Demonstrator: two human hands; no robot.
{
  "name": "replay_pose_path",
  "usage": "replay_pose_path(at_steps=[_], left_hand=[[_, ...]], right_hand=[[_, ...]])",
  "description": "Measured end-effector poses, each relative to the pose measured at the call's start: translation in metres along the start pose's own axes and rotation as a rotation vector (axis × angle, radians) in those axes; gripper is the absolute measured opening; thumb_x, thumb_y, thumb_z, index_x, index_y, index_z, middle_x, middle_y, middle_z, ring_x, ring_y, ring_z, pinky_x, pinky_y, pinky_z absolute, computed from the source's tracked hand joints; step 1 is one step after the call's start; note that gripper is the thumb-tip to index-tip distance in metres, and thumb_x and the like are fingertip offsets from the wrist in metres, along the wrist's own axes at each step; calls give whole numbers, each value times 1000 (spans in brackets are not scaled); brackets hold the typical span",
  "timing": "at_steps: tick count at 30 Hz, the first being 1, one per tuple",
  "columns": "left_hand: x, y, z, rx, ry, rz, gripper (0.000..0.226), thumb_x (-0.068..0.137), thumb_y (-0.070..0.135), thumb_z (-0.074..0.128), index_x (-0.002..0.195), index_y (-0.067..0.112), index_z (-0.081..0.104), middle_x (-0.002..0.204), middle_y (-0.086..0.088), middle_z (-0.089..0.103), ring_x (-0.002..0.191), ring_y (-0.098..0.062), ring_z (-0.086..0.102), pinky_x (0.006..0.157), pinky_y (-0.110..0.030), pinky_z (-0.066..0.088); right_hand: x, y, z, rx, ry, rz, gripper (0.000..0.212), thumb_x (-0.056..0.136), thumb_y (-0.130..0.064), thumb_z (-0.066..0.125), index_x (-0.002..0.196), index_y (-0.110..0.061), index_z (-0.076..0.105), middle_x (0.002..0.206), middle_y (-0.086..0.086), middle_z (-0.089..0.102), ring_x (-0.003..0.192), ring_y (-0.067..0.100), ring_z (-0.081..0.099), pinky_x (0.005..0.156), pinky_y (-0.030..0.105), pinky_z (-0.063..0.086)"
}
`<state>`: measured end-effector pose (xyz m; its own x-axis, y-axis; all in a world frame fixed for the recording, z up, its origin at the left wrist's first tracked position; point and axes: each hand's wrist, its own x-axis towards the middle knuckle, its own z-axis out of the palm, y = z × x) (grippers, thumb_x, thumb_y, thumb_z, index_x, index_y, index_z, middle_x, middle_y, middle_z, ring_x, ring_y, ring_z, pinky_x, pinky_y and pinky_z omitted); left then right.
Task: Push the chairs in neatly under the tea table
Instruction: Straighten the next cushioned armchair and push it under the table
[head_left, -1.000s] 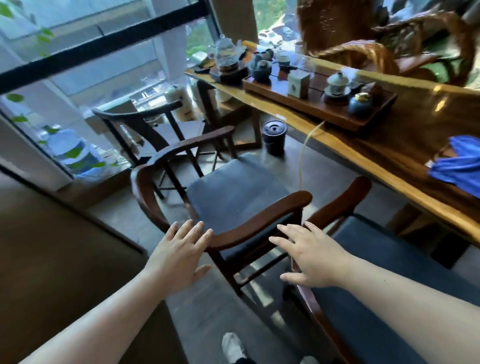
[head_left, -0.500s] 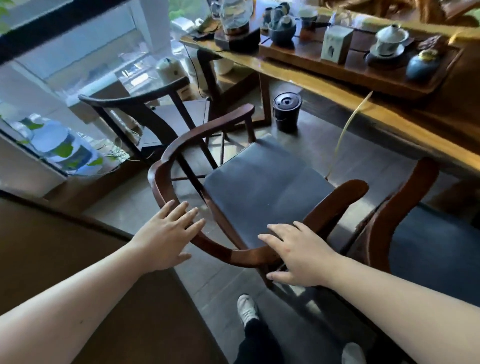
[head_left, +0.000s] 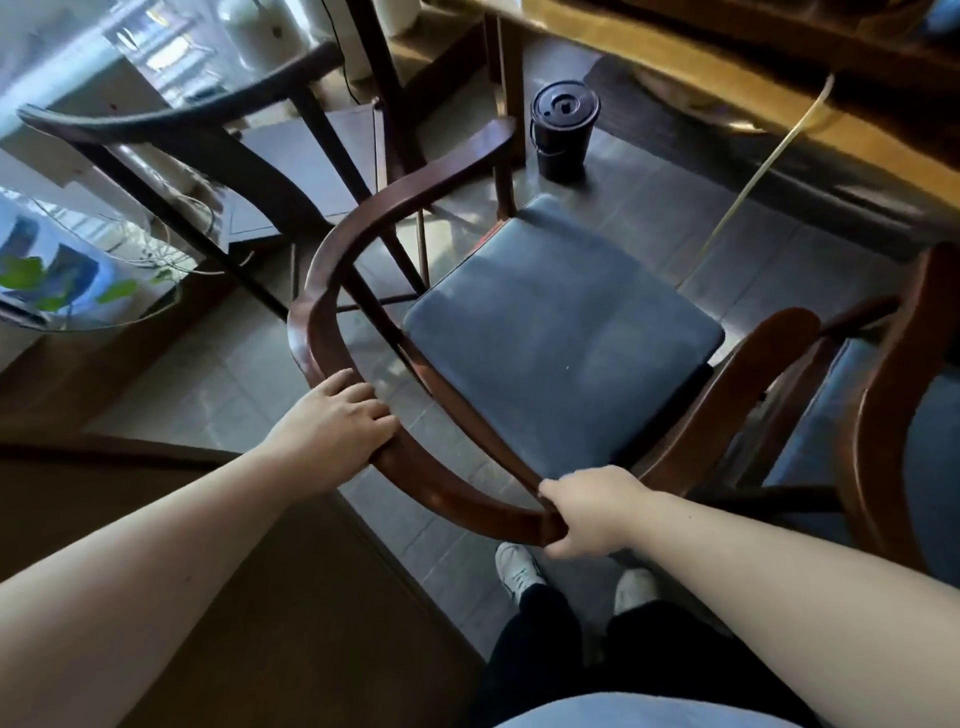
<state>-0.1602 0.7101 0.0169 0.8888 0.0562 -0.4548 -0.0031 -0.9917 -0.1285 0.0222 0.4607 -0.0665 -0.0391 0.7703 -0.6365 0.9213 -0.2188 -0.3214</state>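
Note:
A reddish wooden armchair (head_left: 322, 291) with a curved back rail and a dark blue seat cushion stands right in front of me, pulled away from the tea table (head_left: 737, 98), whose yellow-edged slab crosses the top right. My left hand (head_left: 337, 421) rests over the left bend of the back rail, fingers curled on it. My right hand (head_left: 587, 509) is closed around the rail's rear middle. A second armchair (head_left: 878, 415) with a blue cushion stands at the right, its arm close to the first chair's right arm.
A dark thin-framed chair (head_left: 182, 140) stands at the left rear, near the window. A small black lidded bin (head_left: 563, 127) sits on the tiled floor ahead of the chair. A dark wooden ledge (head_left: 156, 519) runs along my left. My feet (head_left: 519, 569) are just behind the chair.
I have stepped closer and looked down. Both hands, open and hovering before, now lie on the armchair's back rail, the right one gripping it.

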Motion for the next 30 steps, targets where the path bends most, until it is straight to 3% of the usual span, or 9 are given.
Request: replay_pose_path(at_steps=[3,8,14,18,25,30], left_hand=[[7,-3,1,-56,24,29,23,78,27,66,101,28,65,107,8,70,106,-21,61,102,-44,40],[4,6,-8,-81,18,-38,25,75,24,73,99,25,70,107,7,71,106,-22,62,96,-41,44],[43,51,-32,-52,9,11,24,87,45,49,105,32,59,108,15,68,105,-15,59,90,-38,45],[77,92,-43,-44,27,89,29,87,53,44,101,30,56,99,12,68,95,-17,61,82,-35,47],[88,108,-44,-174,165,189,24,85,43,55,93,21,58,83,4,66,76,-23,62,67,-36,52],[76,70,-33,-237,252,255,38,88,51,44,106,21,58,95,4,68,87,-21,63,74,-39,55]], right_hand=[[6,4,5,26,-52,-38,32,63,-51,62,78,-25,51,75,-4,58,80,28,62,62,33,46],[4,6,5,53,-91,-60,29,62,-47,63,73,-24,49,67,-7,50,70,24,55,60,32,44],[-34,73,-1,-35,-106,23,28,53,-43,58,75,-25,53,63,-7,53,75,24,63,56,29,39],[-64,122,0,-90,-140,101,21,55,-34,56,74,-25,54,68,-5,58,73,24,61,58,28,46],[-80,143,1,-105,-132,86,28,61,-34,56,87,-26,58,83,-3,65,81,24,63,73,33,51],[-90,115,-3,79,47,82,47,66,-49,55,109,-32,53,100,-6,64,93,21,61,76,35,48]])
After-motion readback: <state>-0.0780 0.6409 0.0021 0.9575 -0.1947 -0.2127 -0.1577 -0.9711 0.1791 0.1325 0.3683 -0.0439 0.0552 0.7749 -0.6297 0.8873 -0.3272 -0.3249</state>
